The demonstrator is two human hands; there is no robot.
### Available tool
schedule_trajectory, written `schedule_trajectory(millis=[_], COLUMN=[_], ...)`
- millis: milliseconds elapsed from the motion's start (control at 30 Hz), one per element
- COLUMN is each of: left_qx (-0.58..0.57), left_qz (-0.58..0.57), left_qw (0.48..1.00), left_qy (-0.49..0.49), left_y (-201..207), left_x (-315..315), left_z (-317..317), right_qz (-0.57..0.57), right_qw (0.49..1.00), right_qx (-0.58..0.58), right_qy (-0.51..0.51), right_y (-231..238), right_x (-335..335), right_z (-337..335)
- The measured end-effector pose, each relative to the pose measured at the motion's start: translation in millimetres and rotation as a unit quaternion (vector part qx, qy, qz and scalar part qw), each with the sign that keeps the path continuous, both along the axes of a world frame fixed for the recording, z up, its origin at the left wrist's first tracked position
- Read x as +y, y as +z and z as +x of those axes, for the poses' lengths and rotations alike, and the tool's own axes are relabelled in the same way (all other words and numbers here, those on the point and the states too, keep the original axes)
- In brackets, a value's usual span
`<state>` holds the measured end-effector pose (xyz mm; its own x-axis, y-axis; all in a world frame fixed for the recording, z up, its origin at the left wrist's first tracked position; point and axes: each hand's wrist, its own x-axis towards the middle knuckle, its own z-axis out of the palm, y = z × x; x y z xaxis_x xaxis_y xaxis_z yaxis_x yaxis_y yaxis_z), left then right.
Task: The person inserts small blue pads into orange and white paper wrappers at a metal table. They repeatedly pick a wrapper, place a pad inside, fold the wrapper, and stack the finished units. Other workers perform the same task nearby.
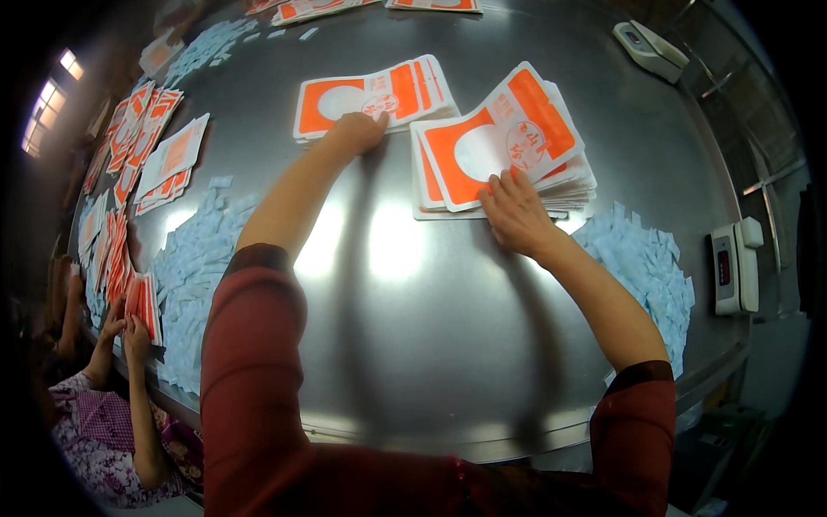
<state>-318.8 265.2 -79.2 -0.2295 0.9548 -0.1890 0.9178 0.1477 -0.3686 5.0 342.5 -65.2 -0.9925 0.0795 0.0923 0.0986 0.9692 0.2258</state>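
Two stacks of flat orange-and-white bags lie on the metal table in front of me. My left hand (360,131) is at the near edge of the left stack of bags (319,103), its fingers curled over that edge. To the right, my right hand (514,209) pinches the near edge of the top bag (538,108). This bag lies tilted, turned askew to the pile of bags (573,185) under it. The undersides of both hands are hidden.
Heaps of small pale-blue packets (642,267) lie by my right arm and by my left arm (202,276). Two white scales (735,267) stand along the right edge. At the left, a co-worker's hands (121,332) hold bags beside further orange-and-white bags (172,159).
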Motion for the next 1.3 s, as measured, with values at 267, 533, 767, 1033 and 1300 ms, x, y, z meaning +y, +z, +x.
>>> schedule_trajectory(millis=[267,533,767,1033,1300], left_qx=[-0.035,0.0,0.041,-0.008,-0.096], left_qz=[0.154,0.091,0.159,0.034,-0.085], left_qw=[0.987,0.995,0.986,0.999,0.986], left_qy=[0.037,0.029,0.007,-0.04,-0.103], left_y=[-17.5,-13.7,-2.0,67.0,115.8], left_x=[-1.2,7.6,-52.9,-169.4,-240.7], left_z=[-8.5,-16.3,-81.0,-4.4,179.7], right_qz=[0.069,0.056,0.065,0.054,0.075], right_qw=[0.99,0.987,0.993,0.99,0.994], right_qx=[0.115,0.145,0.097,0.125,0.074], right_qy=[0.038,0.039,0.018,0.031,-0.009], right_y=[-22.4,-27.5,-20.5,-27.5,-29.1], right_x=[5.4,4.8,0.3,1.3,1.9], right_z=[6.5,4.1,5.0,6.2,4.8])
